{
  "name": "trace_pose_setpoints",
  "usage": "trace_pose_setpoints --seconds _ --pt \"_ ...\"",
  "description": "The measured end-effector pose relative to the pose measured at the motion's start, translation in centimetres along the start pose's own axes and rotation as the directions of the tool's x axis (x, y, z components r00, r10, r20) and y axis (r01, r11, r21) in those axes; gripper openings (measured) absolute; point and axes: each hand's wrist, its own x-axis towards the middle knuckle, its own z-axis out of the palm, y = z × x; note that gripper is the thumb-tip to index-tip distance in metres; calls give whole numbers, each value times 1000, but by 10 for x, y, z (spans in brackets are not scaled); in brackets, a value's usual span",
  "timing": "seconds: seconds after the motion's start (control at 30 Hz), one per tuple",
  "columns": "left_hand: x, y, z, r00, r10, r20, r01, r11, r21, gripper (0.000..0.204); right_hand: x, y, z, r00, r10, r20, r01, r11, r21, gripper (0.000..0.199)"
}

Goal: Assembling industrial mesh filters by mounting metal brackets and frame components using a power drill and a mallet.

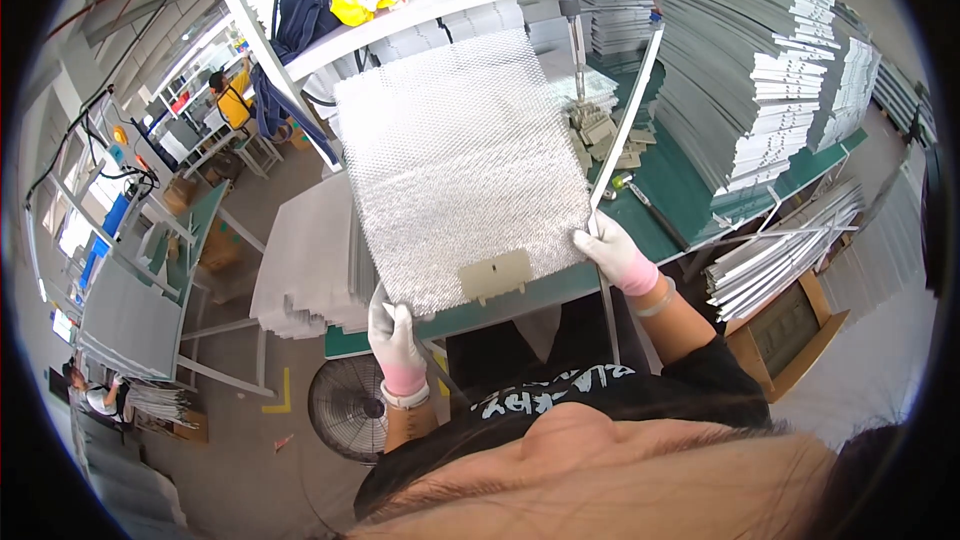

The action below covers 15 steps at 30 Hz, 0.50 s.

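A wide, silvery mesh panel is held up in front of me over the green-topped table. My left hand, in a white glove with a pink cuff, is closed on its near left corner. At the near right corner, my right hand in a matching glove pinches the edge. A small beige rectangular plate lies against the panel by its near edge. One long white strip runs up and away from my right hand; whether the fingers also grip it, I cannot tell.
A power screwdriver hangs beyond the panel, above beige plates heaped on the table. Tall stacked sheets stand at right; another sheet stack is left. A hammer-like tool lies right. A floor fan stands below.
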Motion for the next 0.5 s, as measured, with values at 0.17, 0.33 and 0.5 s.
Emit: trace_pose_setpoints --seconds 0.17,0.33,0.5 --pt "18 7 -9 918 332 219 -397 798 454 31 15 -24 9 994 -105 25 107 979 -175 39" --pt "101 34 16 931 295 213 -331 931 156 35 65 -74 24 926 -371 -70 337 894 -294 26" --pt "182 27 29 919 288 268 -361 889 282 23 115 -82 6 887 -429 -171 371 882 -291 11"
